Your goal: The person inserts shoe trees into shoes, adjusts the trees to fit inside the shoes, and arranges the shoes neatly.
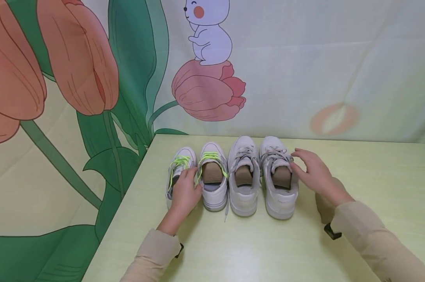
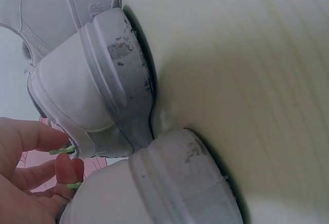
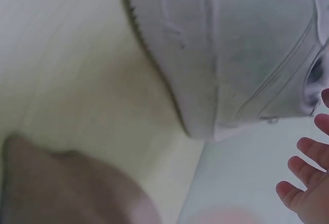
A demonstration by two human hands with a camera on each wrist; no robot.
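Observation:
Several white sneakers stand side by side, heels toward me. The far-left sneaker (image 1: 186,152) and the second sneaker (image 1: 215,197) have neon green laces; the third sneaker (image 1: 244,203) and far-right sneaker (image 1: 282,207) have greyish laces. My left hand (image 1: 186,190) is over the far-left sneaker's opening, fingers reaching toward the second; in the left wrist view its loosely bent fingers (image 2: 38,136) meet green lace ends. At the right, my right hand (image 1: 312,172) has spread fingers, its fingertips beside the far-right sneaker's lace and collar. Brown pieces fill the openings of the three right sneakers.
A brown cloth piece (image 1: 325,203) lies on the pale yellow-green table (image 1: 392,180), partly behind my right forearm. A lace end (image 1: 226,213) trails between the second and third sneakers. Behind the table's far edge hangs a printed cloth (image 1: 279,78) with tulips and a white animal.

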